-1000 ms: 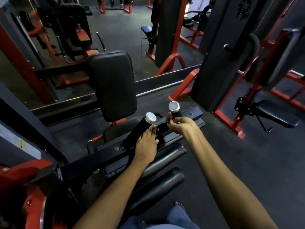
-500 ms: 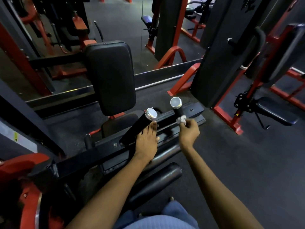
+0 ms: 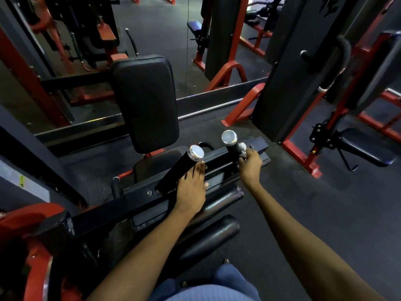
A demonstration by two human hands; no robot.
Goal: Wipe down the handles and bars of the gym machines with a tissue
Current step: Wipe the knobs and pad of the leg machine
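Two black handles with silver end caps rise from a black machine frame [image 3: 121, 203] in front of me. My left hand [image 3: 191, 187] rests flat, fingers straight, against the side of the left handle [image 3: 182, 166]. My right hand [image 3: 250, 166] pinches a small crumpled white tissue [image 3: 242, 147] and presses it against the right handle [image 3: 231, 144], just below its cap.
A black back pad [image 3: 145, 101] stands upright behind the handles, above a small seat [image 3: 156, 166]. Two black foam rollers [image 3: 212, 237] lie below my left arm. A red-framed weight machine [image 3: 299, 88] stands to the right, with a padded seat [image 3: 366, 148]. A mirror [image 3: 162, 40] lies ahead.
My right hand has turned from wrapping the base of the right handle to holding the tissue against its upper side. The left hand has stayed on the left handle.
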